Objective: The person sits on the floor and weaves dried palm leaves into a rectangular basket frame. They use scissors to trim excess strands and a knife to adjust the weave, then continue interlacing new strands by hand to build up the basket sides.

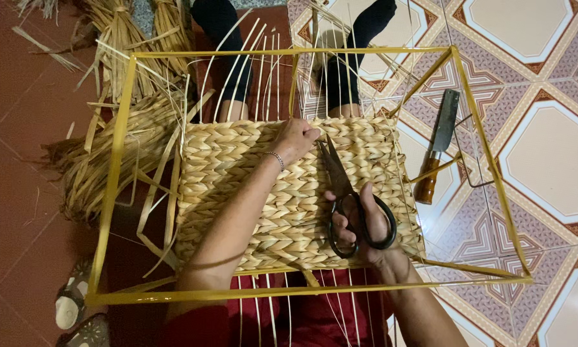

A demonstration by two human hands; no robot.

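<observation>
Across the lap, inside the yellow frame (115, 173), lay the woven panel (237, 193), flat, plaited rows running side to side. Left hand (295, 138) pressed down near panel's far edge, fingers curled on the weave by a stray strand end; can't tell whether anything was pinched. Right hand (366, 225) closed through the loops of the black scissors (343, 193), firm hold, blades nearly shut, tips aimed twd the left hand.

Judged step: trimming loose ends off the weave. To do well: kept left hand steady as a clamp, strand pulled taut; blades held low & flat vs. the plait, tips short of the left fingers; cut only the loose end, not the braid itself or the thin upright spokes (263, 71).

Beside frame on tiled floor (546, 148): cleaver w/ wooden handle (438, 144), untouched. Left of frame: bundle of dried fibre (102, 160). Feet in dark socks (228, 45) beyond far edge.
</observation>
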